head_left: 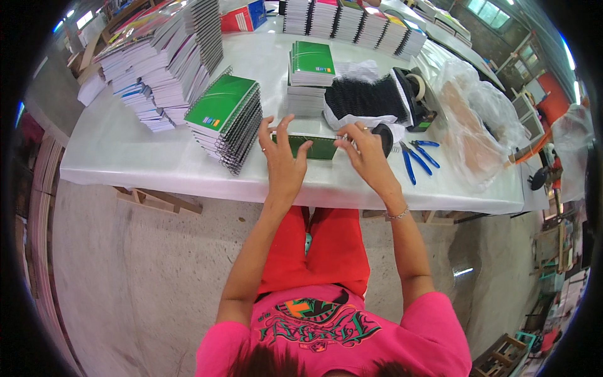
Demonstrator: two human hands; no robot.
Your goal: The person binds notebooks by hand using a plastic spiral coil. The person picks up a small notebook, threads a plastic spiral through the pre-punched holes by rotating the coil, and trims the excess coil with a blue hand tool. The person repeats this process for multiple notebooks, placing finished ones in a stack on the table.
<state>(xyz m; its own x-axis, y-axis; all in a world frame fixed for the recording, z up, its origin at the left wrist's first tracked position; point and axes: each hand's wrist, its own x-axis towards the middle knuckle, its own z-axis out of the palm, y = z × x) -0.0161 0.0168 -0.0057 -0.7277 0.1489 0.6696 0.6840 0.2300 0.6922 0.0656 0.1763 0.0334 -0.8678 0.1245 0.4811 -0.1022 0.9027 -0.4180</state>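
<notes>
Between my hands, near the table's front edge, is a notebook [323, 148] with a dark green cover, seen foreshortened. My left hand [282, 151] grips its left end, with the thumb on the cover and the fingers behind. At the right end, my right hand [367, 154] pinches the notebook's corner; whether a wire is in those fingertips is too small to tell. To the left stands a stack of spiral-bound green notebooks [226, 116]. Behind my hands is a pile of green-covered notebooks [312, 63], no coils visible. Black binding coils [364, 97] lie bunched beside it.
Two blue-handled pliers [418, 157] and a black round object [383, 138] lie right of my hand. Beyond them are a tape dispenser [414, 94] and clear plastic bags [477, 113]. Tall paper stacks [157, 69] stand far left; bound books [352, 25] line the back.
</notes>
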